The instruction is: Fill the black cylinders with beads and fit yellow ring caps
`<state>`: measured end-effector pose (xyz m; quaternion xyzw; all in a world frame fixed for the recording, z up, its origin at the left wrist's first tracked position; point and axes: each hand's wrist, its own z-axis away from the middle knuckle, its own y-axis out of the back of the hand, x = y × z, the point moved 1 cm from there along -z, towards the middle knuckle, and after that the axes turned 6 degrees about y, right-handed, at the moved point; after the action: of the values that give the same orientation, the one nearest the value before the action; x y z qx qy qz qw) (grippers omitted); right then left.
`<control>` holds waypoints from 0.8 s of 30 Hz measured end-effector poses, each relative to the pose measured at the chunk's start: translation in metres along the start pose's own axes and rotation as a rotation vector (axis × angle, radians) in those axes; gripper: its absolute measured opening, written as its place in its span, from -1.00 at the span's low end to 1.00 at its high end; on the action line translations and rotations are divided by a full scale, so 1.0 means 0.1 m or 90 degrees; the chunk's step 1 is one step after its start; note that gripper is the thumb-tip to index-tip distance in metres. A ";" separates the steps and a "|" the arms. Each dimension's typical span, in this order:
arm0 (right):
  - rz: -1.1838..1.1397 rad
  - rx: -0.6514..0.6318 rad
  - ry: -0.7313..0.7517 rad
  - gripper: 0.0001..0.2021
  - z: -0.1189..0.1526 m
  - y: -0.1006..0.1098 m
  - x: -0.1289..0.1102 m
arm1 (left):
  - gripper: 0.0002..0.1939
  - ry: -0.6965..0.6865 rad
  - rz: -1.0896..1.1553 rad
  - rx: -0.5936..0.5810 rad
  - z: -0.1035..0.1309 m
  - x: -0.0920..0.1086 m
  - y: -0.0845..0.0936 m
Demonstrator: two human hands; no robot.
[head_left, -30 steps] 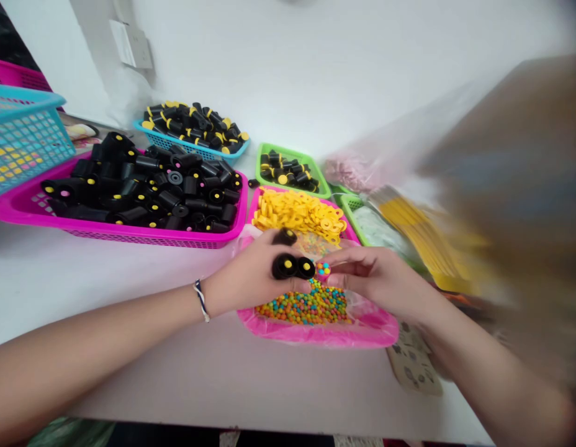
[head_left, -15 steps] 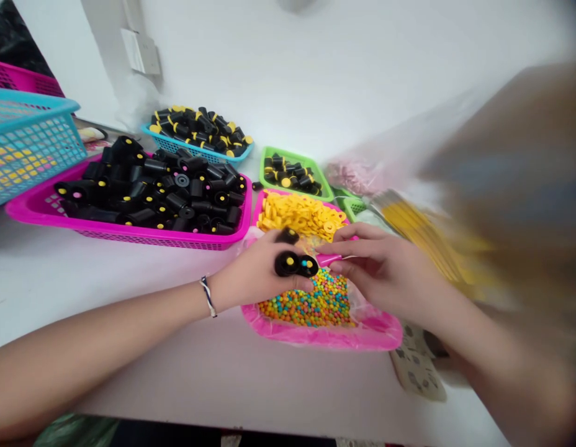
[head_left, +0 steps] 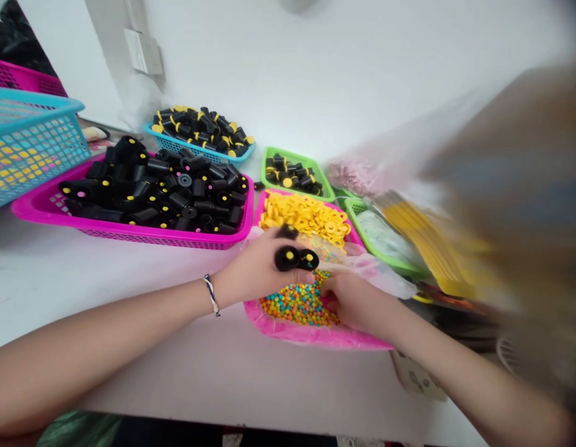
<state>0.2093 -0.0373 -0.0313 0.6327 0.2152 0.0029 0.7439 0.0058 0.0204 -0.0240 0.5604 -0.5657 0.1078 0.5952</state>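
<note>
My left hand [head_left: 257, 264] is closed around three black plastic cylinders [head_left: 288, 257], their hollow ends facing me with yellow dots inside. It hovers over a pink basket [head_left: 288, 332] lined with clear plastic and filled with small multicoloured beads [head_left: 292, 304]. Down among the beads at the right side is my right hand [head_left: 351, 298], fingers pinched together. Only a bit of a small pink cone-shaped piece [head_left: 329, 302] shows at its fingertips; the rest is hidden by the hand.
Behind the beads stands a basket of yellow rings [head_left: 306, 214]. A large magenta basket [head_left: 171, 239] of black cylinders is at left. Farther back are blue [head_left: 199, 152] and green [head_left: 295, 189] baskets of yellow-banded black cylinders. Yellow strips [head_left: 421, 239] lie at right.
My right hand has moved down from beside the black cylinders into the beads, taking the pink cone-shaped piece with it. My left hand keeps its hold, nearly still.
</note>
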 end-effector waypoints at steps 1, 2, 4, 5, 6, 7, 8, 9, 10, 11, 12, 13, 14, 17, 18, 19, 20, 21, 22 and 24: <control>-0.002 -0.009 -0.001 -0.81 -0.03 -0.05 -0.01 | -0.59 0.005 -0.002 0.003 0.00 0.00 0.00; -0.005 -0.017 -0.002 -0.81 -0.05 -0.08 -0.02 | -0.59 0.006 -0.002 0.006 0.00 -0.01 0.00; -0.016 -0.023 -0.005 -0.81 -0.09 -0.11 -0.07 | -0.60 -0.003 -0.002 0.004 0.00 -0.01 -0.01; -0.022 -0.024 -0.006 -0.79 -0.10 -0.11 -0.10 | -0.60 -0.008 -0.002 0.002 0.00 -0.01 -0.01; -0.028 -0.026 -0.008 -0.78 -0.12 -0.11 -0.12 | -0.61 -0.014 -0.003 0.001 0.01 0.00 -0.01; -0.036 -0.030 -0.011 -0.75 -0.13 -0.11 -0.14 | -0.61 -0.018 -0.005 -0.001 0.01 0.00 -0.01; -0.045 -0.037 -0.013 -0.73 -0.14 -0.11 -0.15 | -0.61 -0.021 -0.006 -0.002 0.01 0.00 0.00; -0.057 -0.046 -0.016 -0.72 -0.15 -0.11 -0.16 | -0.60 -0.023 -0.007 -0.003 0.01 0.00 0.00; -0.070 -0.057 -0.019 -0.71 -0.15 -0.10 -0.16 | -0.60 -0.022 -0.007 -0.003 0.01 0.00 0.00; -0.086 -0.068 -0.022 -0.70 -0.16 -0.10 -0.16 | -0.59 -0.021 -0.007 -0.003 0.01 0.00 0.00; -0.102 -0.078 -0.023 -0.69 -0.16 -0.09 -0.16 | -0.58 -0.019 -0.006 -0.003 0.01 0.00 0.00; -0.120 -0.084 -0.023 -0.68 -0.16 -0.09 -0.15 | -0.57 -0.017 -0.007 -0.004 0.01 0.00 -0.01; -0.136 -0.085 -0.023 -0.67 -0.16 -0.08 -0.15 | -0.56 -0.015 -0.007 -0.002 0.00 0.00 -0.01; -0.172 -0.078 -0.028 -0.75 -0.13 -0.04 -0.13 | -0.54 -0.004 -0.002 -0.001 0.00 -0.01 -0.01; -0.187 -0.071 -0.034 -0.77 -0.12 -0.02 -0.13 | -0.54 -0.003 0.001 -0.002 0.00 -0.01 -0.01; -0.207 -0.064 -0.041 -0.77 -0.11 -0.01 -0.12 | -0.55 -0.003 0.004 -0.003 0.00 0.00 -0.01; -0.233 -0.055 -0.046 -0.76 -0.09 0.01 -0.12 | -0.56 -0.004 0.005 -0.004 0.00 0.00 -0.01; -0.264 -0.044 -0.048 -0.75 -0.08 0.02 -0.12 | -0.57 -0.006 0.003 -0.006 0.00 0.00 -0.01; -0.297 -0.031 -0.049 -0.76 -0.06 0.04 -0.12 | -0.59 -0.008 0.000 -0.003 0.00 0.01 0.00; -0.358 -0.006 -0.058 -0.79 -0.03 0.10 -0.13 | -0.60 -0.017 -0.008 0.005 0.00 0.01 0.00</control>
<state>0.1990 -0.0359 -0.0177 0.5441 0.3483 -0.2310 0.7275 0.0062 0.0193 -0.0230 0.5677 -0.5696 0.0986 0.5862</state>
